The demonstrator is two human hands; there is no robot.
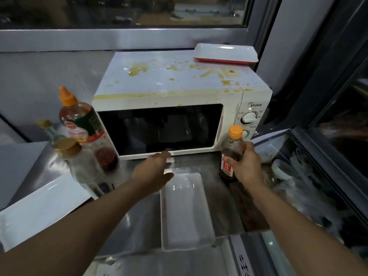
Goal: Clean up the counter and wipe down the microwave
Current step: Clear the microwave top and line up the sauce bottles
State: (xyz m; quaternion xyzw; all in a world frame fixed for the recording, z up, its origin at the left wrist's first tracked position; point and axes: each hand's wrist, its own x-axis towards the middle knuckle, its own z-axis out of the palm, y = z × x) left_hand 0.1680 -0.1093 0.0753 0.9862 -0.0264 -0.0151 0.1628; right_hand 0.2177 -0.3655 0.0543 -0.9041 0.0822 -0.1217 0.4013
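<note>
A white microwave (175, 92) stands at the back of the steel counter (139, 216), its top smeared with yellow-brown stains. My right hand (246, 162) grips a small dark sauce bottle (231, 152) with an orange cap, upright on the counter by the microwave's right front corner. My left hand (154, 170) reaches forward with relaxed fingers, holding nothing, over the far end of a white rectangular dish (185, 212) that lies in front of the microwave.
Left of the microwave stand a large orange-capped sauce bottle (83, 124) and two smaller bottles (79, 162). A white tray (41, 208) lies at front left. A red-and-white tray (225, 52) rests on the microwave's back right. Cluttered items (282, 168) fill the right side.
</note>
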